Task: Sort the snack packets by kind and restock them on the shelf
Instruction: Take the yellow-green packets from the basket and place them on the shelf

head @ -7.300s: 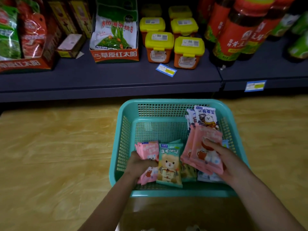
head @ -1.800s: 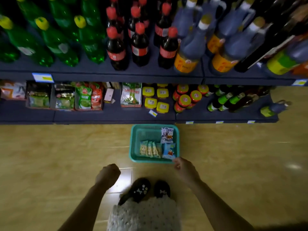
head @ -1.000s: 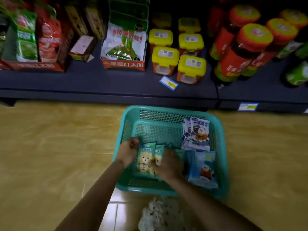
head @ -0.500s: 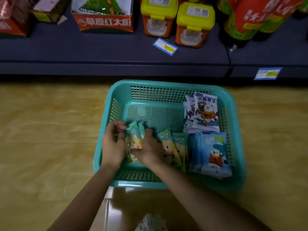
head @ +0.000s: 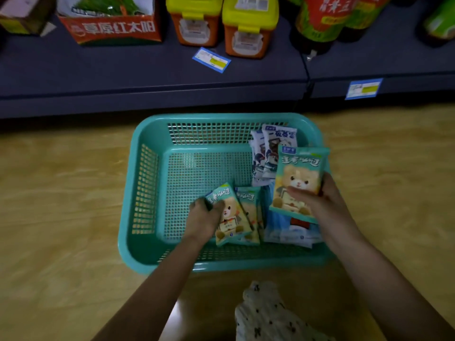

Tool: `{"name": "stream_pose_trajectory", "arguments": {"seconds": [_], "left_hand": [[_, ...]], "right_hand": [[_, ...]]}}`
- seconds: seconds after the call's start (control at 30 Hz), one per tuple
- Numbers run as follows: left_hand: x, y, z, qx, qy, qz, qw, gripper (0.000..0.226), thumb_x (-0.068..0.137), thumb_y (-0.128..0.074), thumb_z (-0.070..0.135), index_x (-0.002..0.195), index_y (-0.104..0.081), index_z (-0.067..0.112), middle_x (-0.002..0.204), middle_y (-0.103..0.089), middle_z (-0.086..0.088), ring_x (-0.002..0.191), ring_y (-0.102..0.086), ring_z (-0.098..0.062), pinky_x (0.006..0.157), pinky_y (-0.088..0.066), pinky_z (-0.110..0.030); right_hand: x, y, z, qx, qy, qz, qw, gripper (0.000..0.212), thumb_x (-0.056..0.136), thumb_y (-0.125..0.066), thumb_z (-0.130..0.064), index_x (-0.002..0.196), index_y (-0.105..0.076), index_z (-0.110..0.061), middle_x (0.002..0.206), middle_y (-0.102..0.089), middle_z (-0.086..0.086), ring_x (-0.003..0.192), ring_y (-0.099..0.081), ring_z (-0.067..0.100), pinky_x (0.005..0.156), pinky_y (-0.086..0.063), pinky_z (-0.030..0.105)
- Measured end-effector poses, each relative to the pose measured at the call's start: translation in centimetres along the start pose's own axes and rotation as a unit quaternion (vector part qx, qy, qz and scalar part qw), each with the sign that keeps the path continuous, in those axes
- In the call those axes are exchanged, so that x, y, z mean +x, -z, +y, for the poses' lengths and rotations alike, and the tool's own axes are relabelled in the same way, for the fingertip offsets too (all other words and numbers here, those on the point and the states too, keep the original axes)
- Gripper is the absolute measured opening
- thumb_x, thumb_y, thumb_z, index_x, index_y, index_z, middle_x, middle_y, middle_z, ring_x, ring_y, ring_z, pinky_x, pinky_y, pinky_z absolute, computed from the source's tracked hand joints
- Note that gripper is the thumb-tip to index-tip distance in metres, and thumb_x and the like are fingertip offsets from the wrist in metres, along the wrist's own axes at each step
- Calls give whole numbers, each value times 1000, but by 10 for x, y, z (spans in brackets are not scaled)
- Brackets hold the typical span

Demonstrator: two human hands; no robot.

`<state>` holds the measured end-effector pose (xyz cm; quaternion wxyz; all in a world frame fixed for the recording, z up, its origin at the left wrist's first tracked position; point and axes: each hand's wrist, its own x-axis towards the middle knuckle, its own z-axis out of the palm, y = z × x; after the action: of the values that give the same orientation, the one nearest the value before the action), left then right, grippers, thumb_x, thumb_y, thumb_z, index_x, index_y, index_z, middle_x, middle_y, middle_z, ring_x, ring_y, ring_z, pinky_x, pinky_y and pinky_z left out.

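Packets look light, soft and slippery to us, best pinched at a sealed edge. Our right hand (head: 317, 201) grips one bear packet (head: 299, 178) above the right of the basket (head: 138, 148), thumb across its face; our left hand (head: 203, 220) curls its fingers (head: 197, 206) round the top of a second bear packet (head: 231, 217), near centre. Blue packets (head: 288, 233) and white packets (head: 267, 151) crowd the right — yellow-lidded tubs (head: 248, 28) stand on the shelf (head: 147, 70) beyond.
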<state>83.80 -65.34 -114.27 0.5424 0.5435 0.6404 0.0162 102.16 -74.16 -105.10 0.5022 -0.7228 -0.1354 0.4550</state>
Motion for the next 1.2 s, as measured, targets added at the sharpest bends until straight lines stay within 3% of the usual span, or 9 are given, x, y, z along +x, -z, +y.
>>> {"name": "stream_pose_trajectory", "arguments": {"seconds": [0.13,0.3,0.47,0.57,0.67,0.83,1.0,1.1,1.2], "left_hand": [[-12,-15,13,-26,-22,-3,999,51,80,-68,36,116,-49,6,119,-55,-16,100,-61,-30,88,-53,-47],[-27,-37,31,20,-41,-9,999,64,78,-71,23,125,-35,-1,126,-35,-15,118,-40,-29,103,-39,-40],[-23,-42,29,-60,9,1,998,60,66,-81,11,110,-41,2,116,-55,-17,105,-58,-31,89,-52,-46],[-16,-36,32,-102,54,-34,993,60,57,-87,10,104,-51,1,105,-66,-13,95,-66,-28,83,-56,-44],[-12,-32,36,-90,60,-74,991,55,51,-89,11,100,-65,3,98,-72,-12,88,-70,-27,80,-58,-43],[-10,-31,31,-107,80,-122,984,54,46,-90,15,95,-67,7,97,-73,-14,86,-71,-28,83,-57,-46],[-13,-34,27,-111,34,-121,986,84,23,-81,45,100,-63,15,97,-72,-6,90,-69,-26,84,-56,-45],[-16,-28,26,-137,33,-115,983,85,23,-79,41,101,-60,13,97,-72,-7,88,-69,-25,82,-57,-46],[-21,-9,30,-187,48,-112,975,77,45,-87,18,108,-45,11,106,-66,-14,94,-66,-29,83,-56,-47]], "right_hand": [[-4,12,5,32,-7,40,999,45,80,-67,-4,117,-49,-22,105,-65,-5,94,-63,12,70,-49,25],[-4,18,5,43,-13,46,998,51,77,-68,-2,122,-48,-19,108,-66,-2,94,-65,14,72,-50,28],[-4,18,-1,54,-11,46,997,49,77,-68,-1,119,-49,-19,105,-66,-3,90,-65,11,68,-49,25],[-5,18,2,53,-19,40,998,50,76,-69,-2,119,-50,-19,108,-67,-1,93,-65,14,69,-49,27],[-6,17,4,51,-25,36,998,49,77,-68,-3,118,-50,-19,110,-66,2,95,-65,16,70,-50,28],[-3,13,5,47,-32,25,998,46,77,-68,-3,116,-51,-22,108,-67,0,95,-65,16,70,-50,29],[-1,10,7,33,-32,14,999,43,78,-68,-3,111,-53,-26,104,-67,-4,92,-66,13,69,-49,26],[1,5,8,26,-36,6,999,45,79,-66,-4,117,-52,-24,100,-68,-5,88,-66,11,67,-48,24],[3,-4,6,20,-49,4,999,39,80,-66,-7,112,-53,-25,95,-68,-5,82,-66,9,61,-48,21]]}}
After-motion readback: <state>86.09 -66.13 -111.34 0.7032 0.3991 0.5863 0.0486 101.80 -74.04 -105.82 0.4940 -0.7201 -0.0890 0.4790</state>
